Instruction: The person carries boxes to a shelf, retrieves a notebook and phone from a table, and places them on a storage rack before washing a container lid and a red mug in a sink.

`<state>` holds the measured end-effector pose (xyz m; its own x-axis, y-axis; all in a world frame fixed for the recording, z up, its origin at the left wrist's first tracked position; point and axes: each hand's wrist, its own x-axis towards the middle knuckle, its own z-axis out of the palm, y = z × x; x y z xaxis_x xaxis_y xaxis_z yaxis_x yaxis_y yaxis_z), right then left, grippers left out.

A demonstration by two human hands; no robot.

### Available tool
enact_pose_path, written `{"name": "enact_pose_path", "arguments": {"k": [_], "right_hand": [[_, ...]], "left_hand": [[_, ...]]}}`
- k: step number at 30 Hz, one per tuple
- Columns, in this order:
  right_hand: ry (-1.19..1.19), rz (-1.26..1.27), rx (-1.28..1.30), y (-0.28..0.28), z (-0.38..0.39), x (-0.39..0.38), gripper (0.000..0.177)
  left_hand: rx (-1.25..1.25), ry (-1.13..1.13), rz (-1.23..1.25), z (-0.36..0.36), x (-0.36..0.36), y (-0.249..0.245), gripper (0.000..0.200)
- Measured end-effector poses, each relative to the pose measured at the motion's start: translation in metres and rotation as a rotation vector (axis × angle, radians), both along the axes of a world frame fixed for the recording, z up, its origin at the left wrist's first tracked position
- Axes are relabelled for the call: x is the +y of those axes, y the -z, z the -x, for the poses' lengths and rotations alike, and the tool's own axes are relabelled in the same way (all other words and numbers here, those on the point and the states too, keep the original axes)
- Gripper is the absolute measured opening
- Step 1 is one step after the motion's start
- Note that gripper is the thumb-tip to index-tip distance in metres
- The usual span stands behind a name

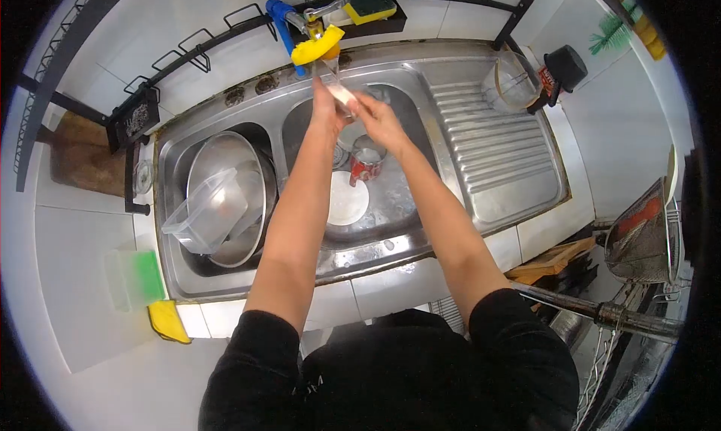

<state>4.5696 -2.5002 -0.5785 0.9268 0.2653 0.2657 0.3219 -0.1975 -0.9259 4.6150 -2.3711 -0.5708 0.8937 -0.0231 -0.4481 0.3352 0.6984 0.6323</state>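
Both arms reach over the right sink basin (405,213) to the tap (314,27), which has a yellow piece (318,46) on its spout. Just under the spout, my left hand (324,110) and my right hand (378,120) are closed on a clear, see-through item (338,93) with a pale band; its exact kind is blurred. Water seems to run onto it. Below the hands, a red cup (366,161) with a pale inside and a small white plate (348,199) sit in the basin. Other dishes there are partly hidden by my hands.
In the left basin, a large metal bowl (225,149) holds a clear plastic container (206,217). A clear jug (505,84) stands on the ribbed drainboard (503,142). A black rack bar (233,22) runs behind; a sponge (364,1) rests on its shelf. Strainers (642,239) hang at right.
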Motion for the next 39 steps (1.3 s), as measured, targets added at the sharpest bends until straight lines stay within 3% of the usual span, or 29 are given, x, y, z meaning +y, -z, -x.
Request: {"name": "enact_pose_path", "arguments": {"k": [2, 3, 4, 6, 7, 9, 10, 12, 14, 16, 17, 19, 22, 26, 27, 29, 34, 36, 39], "right_hand": [[0.043, -0.32, 0.192, -0.002, -0.017, 0.007, 0.041], [0.016, -0.479, 0.394, -0.014, -0.016, 0.006, 0.043], [0.016, -0.479, 0.395, -0.02, -0.017, 0.006, 0.043], [0.082, -0.375, 0.585, -0.029, -0.018, 0.006, 0.042], [0.079, -0.373, 0.586, -0.028, -0.013, 0.004, 0.042], [0.121, 0.261, -0.348, -0.025, 0.001, -0.006, 0.043], [0.117, 0.261, -0.348, -0.026, 0.002, -0.011, 0.043], [0.148, 0.456, -0.592, -0.028, 0.004, -0.023, 0.039], [0.149, 0.489, -0.692, -0.025, -0.006, -0.026, 0.031], [-0.004, 0.169, -0.273, -0.021, -0.006, -0.017, 0.026], [-0.008, 0.169, -0.272, -0.017, -0.003, -0.008, 0.026], [0.163, 0.074, -0.394, -0.013, 0.006, 0.014, 0.025], [0.243, 0.139, -0.234, -0.02, 0.008, 0.032, 0.025], [0.315, 0.304, -0.139, -0.025, -0.012, 0.035, 0.037], [0.311, 0.303, -0.144, -0.026, -0.02, 0.033, 0.037], [0.432, 0.157, 0.159, -0.025, -0.036, 0.025, 0.041], [0.283, -0.068, 0.309, -0.022, -0.042, 0.028, 0.043], [0.112, -0.235, 0.505, -0.016, -0.048, 0.03, 0.041], [0.152, -0.099, 0.431, -0.03, -0.052, 0.012, 0.033]], "left_hand": [[-0.249, 0.002, -0.297, -0.004, 0.0, 0.015, 0.072], [-0.201, -0.129, -0.339, -0.002, -0.001, 0.018, 0.066], [-0.201, -0.129, -0.338, -0.002, -0.002, 0.017, 0.066], [-0.035, -0.131, -0.681, -0.003, -0.003, 0.017, 0.048], [-0.033, -0.134, -0.681, -0.001, -0.003, 0.011, 0.048], [-0.091, 0.09, -0.423, 0.003, -0.001, -0.006, 0.043], [-0.09, 0.087, -0.423, -0.005, 0.005, 0.002, 0.043], [-0.194, 0.268, -0.376, -0.031, 0.029, 0.023, 0.035], [-0.133, 0.347, -0.326, -0.019, 0.036, 0.006, 0.031], [-0.166, 0.208, -0.087, 0.006, 0.029, -0.004, 0.032], [-0.165, 0.205, -0.086, 0.021, 0.023, -0.013, 0.032], [0.071, -0.037, 0.042, 0.043, 0.007, -0.026, 0.03], [-0.062, -0.212, 0.221, 0.032, -0.001, -0.006, 0.025], [-0.082, -0.256, 0.139, 0.013, -0.002, 0.005, 0.028], [-0.178, -0.107, -0.018, 0.016, 0.003, 0.012, 0.04], [-0.176, -0.125, -0.023, 0.023, -0.009, 0.001, 0.042], [-0.02, -0.199, 0.056, 0.025, 0.001, -0.019, 0.051], [-0.104, -0.182, 0.03, 0.025, 0.01, -0.017, 0.056], [-0.193, -0.128, -0.109, 0.025, 0.004, -0.021, 0.066]]}}
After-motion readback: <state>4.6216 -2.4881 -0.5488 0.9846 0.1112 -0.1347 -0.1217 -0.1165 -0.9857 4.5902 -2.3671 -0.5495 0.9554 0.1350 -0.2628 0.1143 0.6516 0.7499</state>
